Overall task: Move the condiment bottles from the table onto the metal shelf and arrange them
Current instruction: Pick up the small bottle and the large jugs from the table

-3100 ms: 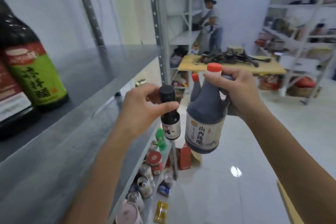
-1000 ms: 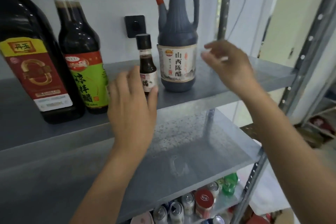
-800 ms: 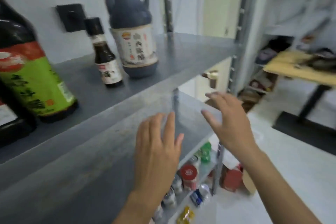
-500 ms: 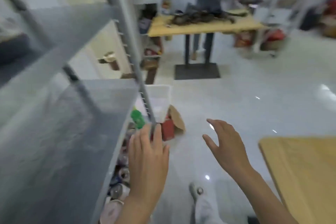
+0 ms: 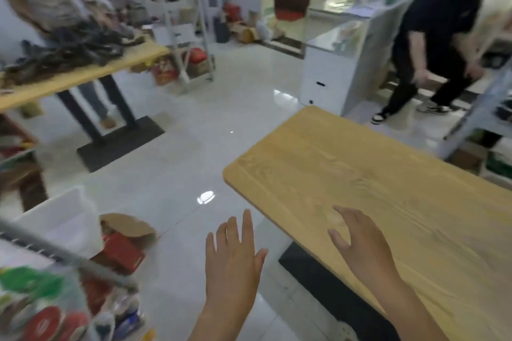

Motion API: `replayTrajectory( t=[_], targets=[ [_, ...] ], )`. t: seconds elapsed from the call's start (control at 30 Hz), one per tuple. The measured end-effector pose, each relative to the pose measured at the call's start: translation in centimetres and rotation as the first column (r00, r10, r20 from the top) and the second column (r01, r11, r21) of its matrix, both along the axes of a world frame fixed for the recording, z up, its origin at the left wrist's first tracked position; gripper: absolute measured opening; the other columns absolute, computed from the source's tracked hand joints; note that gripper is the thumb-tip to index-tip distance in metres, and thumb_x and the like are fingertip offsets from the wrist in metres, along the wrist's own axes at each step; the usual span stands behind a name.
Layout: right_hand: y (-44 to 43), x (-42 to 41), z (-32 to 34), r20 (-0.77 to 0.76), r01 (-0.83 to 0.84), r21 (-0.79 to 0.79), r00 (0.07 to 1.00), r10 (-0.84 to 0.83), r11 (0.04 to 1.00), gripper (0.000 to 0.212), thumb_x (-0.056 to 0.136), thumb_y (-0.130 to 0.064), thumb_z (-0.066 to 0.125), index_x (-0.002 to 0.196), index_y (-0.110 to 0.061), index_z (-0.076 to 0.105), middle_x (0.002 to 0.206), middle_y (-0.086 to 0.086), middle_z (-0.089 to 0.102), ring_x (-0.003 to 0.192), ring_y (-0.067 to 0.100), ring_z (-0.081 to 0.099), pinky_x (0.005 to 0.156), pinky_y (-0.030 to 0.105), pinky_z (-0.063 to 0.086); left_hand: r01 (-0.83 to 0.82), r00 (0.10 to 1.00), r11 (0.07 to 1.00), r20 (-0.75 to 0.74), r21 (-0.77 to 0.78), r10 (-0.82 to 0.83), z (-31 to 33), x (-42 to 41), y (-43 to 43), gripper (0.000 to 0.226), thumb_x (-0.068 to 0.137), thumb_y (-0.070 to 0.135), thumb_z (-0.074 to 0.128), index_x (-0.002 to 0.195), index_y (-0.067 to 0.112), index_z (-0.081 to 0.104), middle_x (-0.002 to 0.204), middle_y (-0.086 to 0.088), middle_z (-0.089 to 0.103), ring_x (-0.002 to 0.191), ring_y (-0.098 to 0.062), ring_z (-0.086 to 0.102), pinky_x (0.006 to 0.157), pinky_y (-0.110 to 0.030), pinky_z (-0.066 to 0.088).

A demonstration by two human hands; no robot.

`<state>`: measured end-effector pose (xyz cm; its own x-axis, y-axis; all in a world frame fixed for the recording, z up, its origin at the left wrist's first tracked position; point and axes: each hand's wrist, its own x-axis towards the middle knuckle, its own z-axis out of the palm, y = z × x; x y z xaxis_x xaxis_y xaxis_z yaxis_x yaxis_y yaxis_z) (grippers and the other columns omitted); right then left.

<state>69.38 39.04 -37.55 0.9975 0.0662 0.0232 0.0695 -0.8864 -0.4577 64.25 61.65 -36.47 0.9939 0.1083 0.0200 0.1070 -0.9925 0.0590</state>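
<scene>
Both hands have let go of their loads. A second ago they were drawing back from the small dark bottle and the handled vinegar jug just stood on the metal shelf (image 5: 69,256). Now only its slanted post and the cans (image 5: 41,322) on a low tier show, at the lower left edge.

At the bottom centre the left hand (image 5: 232,260) hangs over the floor, its grip spread, fingers straight and holding nothing. Just right of it the right hand (image 5: 357,246) reaches over the near edge of the wooden counter (image 5: 388,174). Its grip is also spread and loose, and I cannot tell whether it touches the wood.

The view has swung away from the shelf toward this counter, which fills the lower right. The condiment bottles are not in sight: the ones already placed lie beyond the left edge, and none shows on the part of the counter in view. I judge the person is turning back for more, or checking that none is left.

Further off, a white bin (image 5: 63,219) sits by the shelf foot, a second counter (image 5: 83,75) stands at the upper left, and a person in black (image 5: 432,36) moves at the upper right.
</scene>
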Motion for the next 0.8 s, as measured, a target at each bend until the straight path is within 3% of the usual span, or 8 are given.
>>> replayTrajectory(
  t=[0.33,0.6,0.67,0.73,0.8],
  targets=[
    [-19.5,-8.1,0.5,-0.042,0.407,0.014,0.913,-0.407,0.913,0.051,0.096,-0.037,0.048,0.144,-0.026,0.034,0.147,-0.006,0.037,0.134,0.015,0.034,0.108,0.033,0.032,0.435,0.899,0.900,0.054,0.010,-0.435,0.1,0.6,-19.8,0.077,0.055,0.041,0.088,0.120,0.007,0.064,0.101,-0.017,0.069,0.088,-0.034,0.067,0.073,-0.048,0.056],
    [-35.2,-15.9,-0.6,-0.090,0.649,-0.012,0.757,-0.647,0.761,0.050,0.096,-0.031,0.048,0.143,-0.023,0.035,0.146,-0.003,0.038,0.134,0.017,0.035,0.106,0.033,0.032,0.650,0.760,0.760,-0.013,-0.012,-0.650,-1.3,-2.3,-36.2,0.079,0.052,0.043,0.089,0.119,0.009,0.065,0.100,-0.013,0.070,0.085,-0.031,0.069,0.070,-0.048,0.057],
    [-38.5,-17.6,-1.3,-0.118,0.694,-0.023,0.713,-0.691,0.720,0.050,0.096,-0.031,0.047,0.143,-0.022,0.035,0.146,-0.003,0.039,0.133,0.017,0.036,0.106,0.033,0.034,0.678,0.731,0.734,-0.064,-0.041,-0.679,-1.3,-2.9,-39.7,0.079,0.067,0.046,0.080,0.133,0.011,0.053,0.116,-0.015,0.065,0.101,-0.033,0.064,0.083,-0.049,0.054],
    [-41.3,-19.1,-1.9,-0.149,0.734,-0.027,0.669,-0.728,0.679,0.050,0.095,-0.030,0.049,0.143,-0.020,0.036,0.145,-0.001,0.040,0.132,0.018,0.038,0.105,0.033,0.035,0.702,0.698,0.709,-0.130,-0.067,-0.704,-1.3,-3.6,-42.8,0.073,0.092,0.048,0.051,0.150,0.017,0.020,0.145,-0.013,0.041,0.130,-0.031,0.043,0.107,-0.047,0.035],
    [-43.6,-20.1,-2.3,-0.166,0.770,-0.012,0.628,-0.761,0.638,0.049,0.094,-0.029,0.051,0.141,-0.019,0.039,0.143,0.000,0.042,0.130,0.020,0.039,0.103,0.035,0.036,0.733,0.667,0.677,-0.120,-0.070,-0.735,-1.4,-3.3,-45.3,0.068,0.099,0.047,0.034,0.152,0.019,0.001,0.154,-0.008,0.024,0.140,-0.028,0.027,0.114,-0.042,0.022]
  ],
)
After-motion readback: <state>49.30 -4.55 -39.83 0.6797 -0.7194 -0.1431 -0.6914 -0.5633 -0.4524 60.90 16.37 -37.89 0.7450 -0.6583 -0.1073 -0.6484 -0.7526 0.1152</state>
